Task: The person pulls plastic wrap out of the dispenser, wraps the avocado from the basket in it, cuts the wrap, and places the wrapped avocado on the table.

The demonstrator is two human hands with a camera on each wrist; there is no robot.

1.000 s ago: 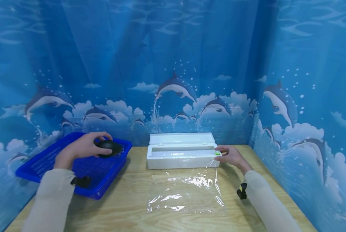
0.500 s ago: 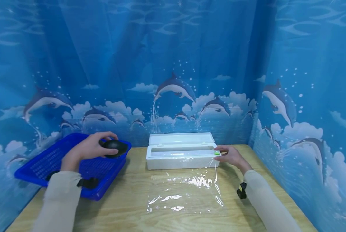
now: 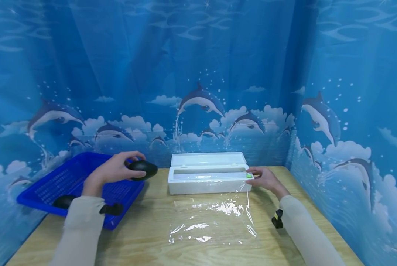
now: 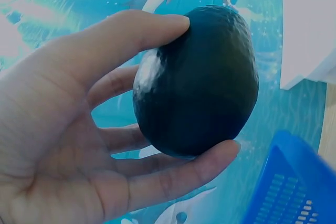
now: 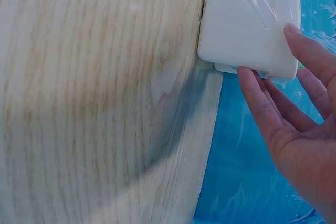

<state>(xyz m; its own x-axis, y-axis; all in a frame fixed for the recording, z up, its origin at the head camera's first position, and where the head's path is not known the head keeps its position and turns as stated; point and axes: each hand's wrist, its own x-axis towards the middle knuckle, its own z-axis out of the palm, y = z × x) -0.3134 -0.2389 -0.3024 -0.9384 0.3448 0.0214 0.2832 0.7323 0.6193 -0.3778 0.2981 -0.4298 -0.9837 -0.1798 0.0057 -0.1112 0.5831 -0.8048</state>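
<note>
Left hand (image 3: pixel 113 170) pinching a dark avocado (image 3: pixel 146 170) in the air, right hand (image 3: pixel 266 180) gripping the end of a white box (image 3: pixel 209 187).
Thumb and fingertips curl around the avocado's bumpy skin, palm apart from it, near the right-hand rim of a blue basket (image 3: pixel 126 208) and apart from the box; the right thumb and fingers close on the box's right end, beside a green tab (image 3: pixel 249 176); the box's lid (image 3: pixel 208 159) is tipped back, and clear film (image 3: pixel 215 221) stretches from it across the wooden table (image 3: pixel 141 240); a second dark, rounded thing (image 3: pixel 64 201) lies in the basket, partly behind the left sleeve (image 3: pixel 82 221), and a blue dolphin-print curtain (image 3: pixel 198 48) hangs behind everything.
</note>
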